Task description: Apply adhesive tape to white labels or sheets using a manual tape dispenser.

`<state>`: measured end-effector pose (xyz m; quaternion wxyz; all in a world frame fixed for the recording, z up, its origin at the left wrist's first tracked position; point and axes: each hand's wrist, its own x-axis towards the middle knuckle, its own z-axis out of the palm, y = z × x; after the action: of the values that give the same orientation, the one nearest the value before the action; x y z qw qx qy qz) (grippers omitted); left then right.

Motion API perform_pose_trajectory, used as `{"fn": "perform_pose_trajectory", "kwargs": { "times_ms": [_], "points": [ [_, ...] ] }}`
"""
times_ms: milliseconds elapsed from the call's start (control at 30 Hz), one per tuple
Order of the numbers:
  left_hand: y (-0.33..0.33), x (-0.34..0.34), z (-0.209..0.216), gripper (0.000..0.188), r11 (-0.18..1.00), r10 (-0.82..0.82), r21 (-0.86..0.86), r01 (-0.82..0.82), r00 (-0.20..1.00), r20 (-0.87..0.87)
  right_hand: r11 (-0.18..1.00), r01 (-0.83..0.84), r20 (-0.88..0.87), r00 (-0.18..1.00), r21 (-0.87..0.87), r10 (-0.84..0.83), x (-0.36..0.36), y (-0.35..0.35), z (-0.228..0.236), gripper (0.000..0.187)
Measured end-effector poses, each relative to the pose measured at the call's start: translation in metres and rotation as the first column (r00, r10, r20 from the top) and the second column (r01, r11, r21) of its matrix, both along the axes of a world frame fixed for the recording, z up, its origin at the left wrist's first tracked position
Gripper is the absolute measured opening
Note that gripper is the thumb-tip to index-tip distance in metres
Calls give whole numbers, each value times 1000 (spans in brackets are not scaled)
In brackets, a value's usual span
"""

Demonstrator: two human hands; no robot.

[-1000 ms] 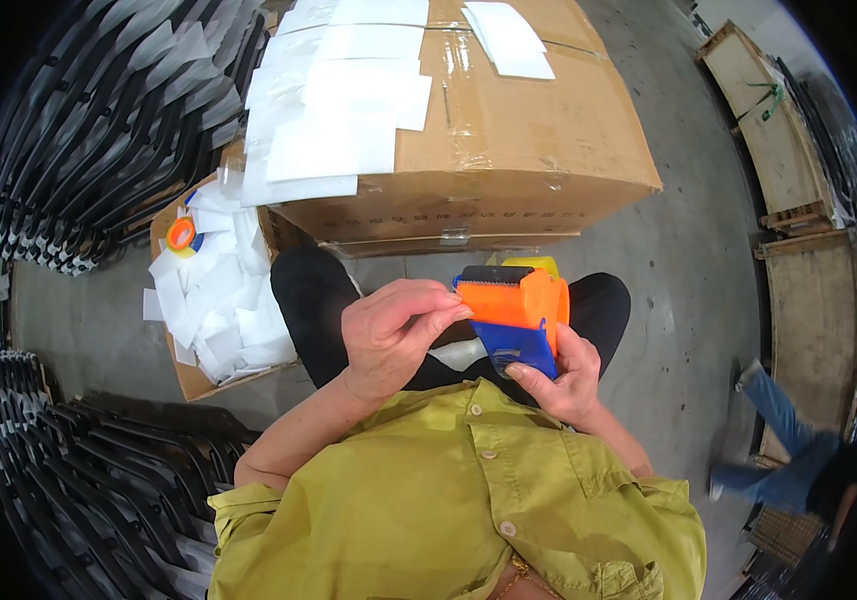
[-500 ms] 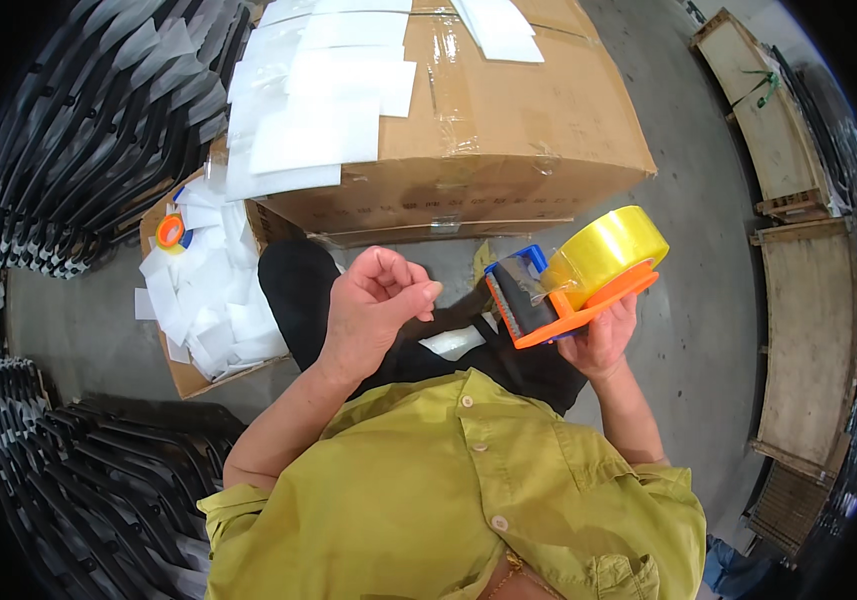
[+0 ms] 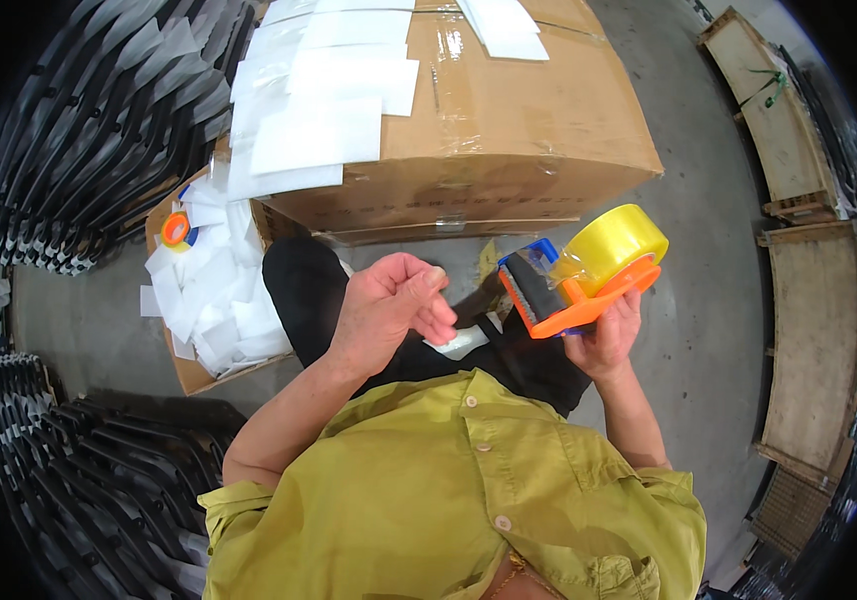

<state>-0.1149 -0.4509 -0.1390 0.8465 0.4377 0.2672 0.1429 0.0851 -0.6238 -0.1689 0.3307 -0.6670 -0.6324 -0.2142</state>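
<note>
My right hand (image 3: 608, 335) grips an orange and blue tape dispenser (image 3: 576, 306) from below, off to the right of my lap. On it sits a wide roll of clear yellowish tape (image 3: 616, 243), with a loose stretch of film running toward the dark roller and the toothed edge. My left hand (image 3: 393, 312) hovers over my lap, left of the dispenser and apart from it. Its fingers are loosely bent and partly spread, and nothing shows in them.
Ahead stands a large taped cardboard box (image 3: 528, 110) with white foam sheets (image 3: 318, 135) on top. An open carton (image 3: 188, 375) of foam pieces, with a small orange and blue tape roll (image 3: 176, 230), sits left. Black frames (image 3: 98, 130) are stacked beyond; wooden crates (image 3: 813, 340) line the right.
My left hand has shifted slightly right, and its curled fingers have loosened and spread. The dispenser in my right hand has tilted a little and moved slightly right.
</note>
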Motion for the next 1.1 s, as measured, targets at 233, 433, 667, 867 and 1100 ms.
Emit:
{"fn": "perform_pose_trajectory", "kwargs": {
  "times_ms": [233, 433, 667, 867, 1100],
  "points": [
    [-1, 2, -14, 20, 942, 28, 333, -39, 999, 38, 999, -18, -37, 999, -36, 17, -2, -4, -5, 33],
    [-1, 2, 9, 14, 953, -5, 298, 57, 985, -171, 999, -19, -26, 1000, -39, 17, -2, -6, -7, 31],
    [-6, 9, 14, 11, 603, 2, 798, -6, 1000, 6, 996, -55, -26, 998, -73, 53, -2, -5, -4, 30],
    [-6, 11, 15, 18, 496, -33, 868, 40, 999, -28, 996, -63, -36, 998, -71, 60, -1, -5, -6, 31],
    [6, 13, 10, 19, 278, -104, 960, -29, 993, 60, 992, -96, -34, 995, -88, 93, -6, -5, 1, 29]
  ]
}}
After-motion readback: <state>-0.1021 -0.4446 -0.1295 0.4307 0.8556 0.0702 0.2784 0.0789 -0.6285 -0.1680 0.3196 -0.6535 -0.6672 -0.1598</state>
